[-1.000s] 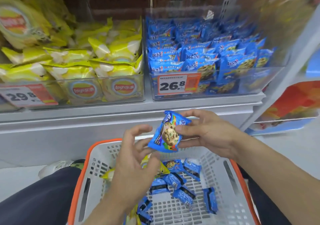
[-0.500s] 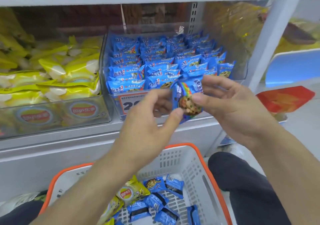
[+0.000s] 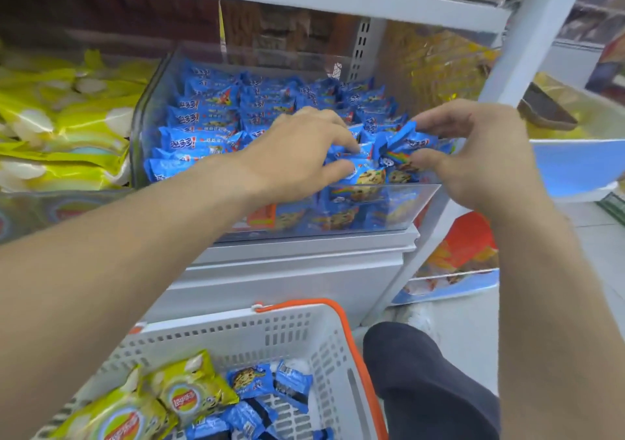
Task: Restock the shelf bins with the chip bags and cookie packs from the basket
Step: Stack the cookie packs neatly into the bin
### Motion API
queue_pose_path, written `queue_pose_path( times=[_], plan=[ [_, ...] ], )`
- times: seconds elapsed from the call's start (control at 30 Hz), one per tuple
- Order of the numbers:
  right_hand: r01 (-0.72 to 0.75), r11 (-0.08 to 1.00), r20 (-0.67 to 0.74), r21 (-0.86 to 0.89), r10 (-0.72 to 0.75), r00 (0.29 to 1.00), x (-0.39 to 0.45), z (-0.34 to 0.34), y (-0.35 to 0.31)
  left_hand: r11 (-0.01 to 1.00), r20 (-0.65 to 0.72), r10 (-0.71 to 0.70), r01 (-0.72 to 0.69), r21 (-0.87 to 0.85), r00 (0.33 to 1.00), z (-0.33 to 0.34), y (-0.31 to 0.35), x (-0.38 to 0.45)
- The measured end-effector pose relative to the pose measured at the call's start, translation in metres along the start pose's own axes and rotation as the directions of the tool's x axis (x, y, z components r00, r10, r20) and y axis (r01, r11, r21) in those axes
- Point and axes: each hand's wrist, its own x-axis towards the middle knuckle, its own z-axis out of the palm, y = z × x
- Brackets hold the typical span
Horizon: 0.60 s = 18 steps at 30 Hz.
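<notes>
A clear shelf bin (image 3: pixel 416 203) holds several blue cookie packs (image 3: pixel 209 118). Both my hands reach over its front wall. My right hand (image 3: pixel 473 155) pinches a blue cookie pack (image 3: pixel 404 147) between thumb and fingers at the bin's front right. My left hand (image 3: pixel 297 155) lies beside it, thumb and fingers curled on a neighbouring cookie pack (image 3: pixel 367 174) on top of the pile. Below, the grey basket (image 3: pixel 270 331) with an orange rim holds yellow chip bags (image 3: pixel 189 392) and loose blue cookie packs (image 3: pixel 252 380).
To the left, a second clear bin is filled with yellow chip bags (image 3: pixel 67 128). A shelf board runs low overhead. A white upright post (image 3: pixel 527 33) stands right of the cookie bin. My dark-trousered knee (image 3: pixel 422 382) is beside the basket.
Both hands lifted the cookie pack from above the basket up and forward into the front of the cookie bin. The view swung left and up toward the shelf.
</notes>
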Motion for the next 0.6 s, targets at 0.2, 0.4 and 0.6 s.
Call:
queue_pose_path(
  times=[0.2, 0.4, 0.6],
  plan=[
    [-0.015, 0.998, 0.053, -0.056, 0.018, 0.998, 0.001, -0.012, 0.004, 0.999, -0.038, 0.009, -0.011, -0.047, 0.999, 0.001, -0.004, -0.006],
    [-0.024, 0.997, 0.088, -0.078, 0.031, 0.996, -0.002, -0.02, 0.003, 0.999, 0.003, 0.01, -0.01, -0.044, 1.0, 0.001, -0.002, -0.006],
    [-0.027, 0.997, 0.06, -0.075, 0.031, 0.998, -0.002, -0.021, 0.002, 0.998, -0.002, -0.009, 0.009, -0.069, 1.0, -0.003, -0.004, -0.007]
  ],
)
